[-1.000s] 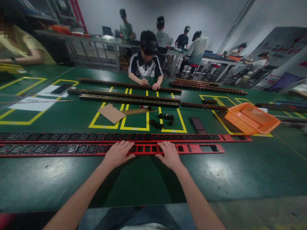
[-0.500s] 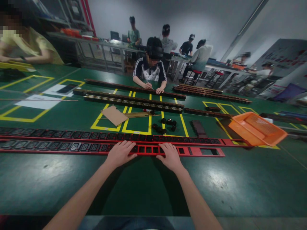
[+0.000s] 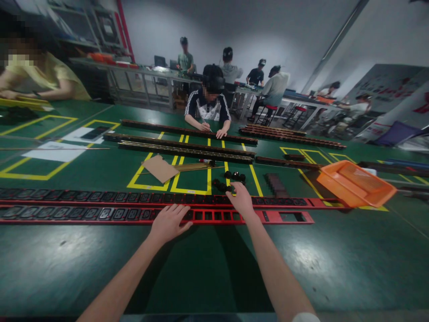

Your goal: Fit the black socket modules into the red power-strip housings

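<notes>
My left hand [image 3: 170, 223] lies with stretched fingers on the nearer red strip [image 3: 274, 218], beside the last of its black sockets [image 3: 132, 213]. To its right the strip shows several square openings. Over the farther red strip [image 3: 330, 204], which is filled with black sockets along most of its length, reaches my right hand [image 3: 242, 201]. Its fingers are apart, at the edge of a small cluster of loose black parts [image 3: 220, 184]. Whether the fingertips touch a part is hard to see. A second group of black parts [image 3: 235, 176] lies just behind.
An orange bin [image 3: 357, 183] rests tilted at the right. Brown cardboard [image 3: 161, 168] and long dark rails [image 3: 187, 150] lie farther back. Across the table a co-worker [image 3: 209, 105] writes or marks with a thin tool. Another person [image 3: 56, 80] sits at the far left.
My right hand has lifted off the nearer red strip and moved forward to the loose black parts. The left hand stays on the strip. The view has tipped slightly upward.
</notes>
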A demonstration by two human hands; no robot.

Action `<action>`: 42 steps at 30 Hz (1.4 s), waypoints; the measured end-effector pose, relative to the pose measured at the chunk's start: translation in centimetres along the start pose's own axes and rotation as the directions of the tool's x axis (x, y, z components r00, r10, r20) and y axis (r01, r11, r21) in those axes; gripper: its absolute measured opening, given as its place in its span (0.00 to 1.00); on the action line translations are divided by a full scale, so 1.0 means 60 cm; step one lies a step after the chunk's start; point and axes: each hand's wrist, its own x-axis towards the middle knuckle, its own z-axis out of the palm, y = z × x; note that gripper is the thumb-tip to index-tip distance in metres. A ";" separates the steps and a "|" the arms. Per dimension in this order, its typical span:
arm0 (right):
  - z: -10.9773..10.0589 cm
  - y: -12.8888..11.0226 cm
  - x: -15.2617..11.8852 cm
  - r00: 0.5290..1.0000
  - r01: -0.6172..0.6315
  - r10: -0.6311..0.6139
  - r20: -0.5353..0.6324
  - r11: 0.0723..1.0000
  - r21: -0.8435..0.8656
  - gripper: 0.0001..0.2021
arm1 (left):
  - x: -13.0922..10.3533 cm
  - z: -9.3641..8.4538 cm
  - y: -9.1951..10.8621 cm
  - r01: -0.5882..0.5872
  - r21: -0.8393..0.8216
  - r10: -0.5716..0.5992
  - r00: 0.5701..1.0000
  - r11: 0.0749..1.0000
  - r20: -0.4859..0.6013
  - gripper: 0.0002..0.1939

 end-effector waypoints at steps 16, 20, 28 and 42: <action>0.039 0.030 0.015 0.983 -0.041 0.107 -0.150 0.920 0.391 0.16 | 0.001 0.007 -0.005 0.000 -0.039 -0.002 0.999 0.999 -0.043 0.25; 0.032 0.027 -0.017 0.974 0.047 0.131 -0.185 0.681 0.731 0.21 | 0.001 0.008 -0.005 -0.001 -0.024 0.000 1.000 1.000 -0.029 0.25; 0.051 -0.013 -0.092 0.998 -0.021 0.058 -0.014 0.570 0.821 0.23 | -0.001 0.008 -0.010 -0.023 0.007 0.023 0.999 1.000 -0.029 0.20; 0.030 -0.051 -0.096 0.988 -0.051 -0.054 0.142 0.762 0.646 0.16 | 0.001 0.016 -0.020 0.013 -0.139 -0.025 0.996 0.990 -0.082 0.15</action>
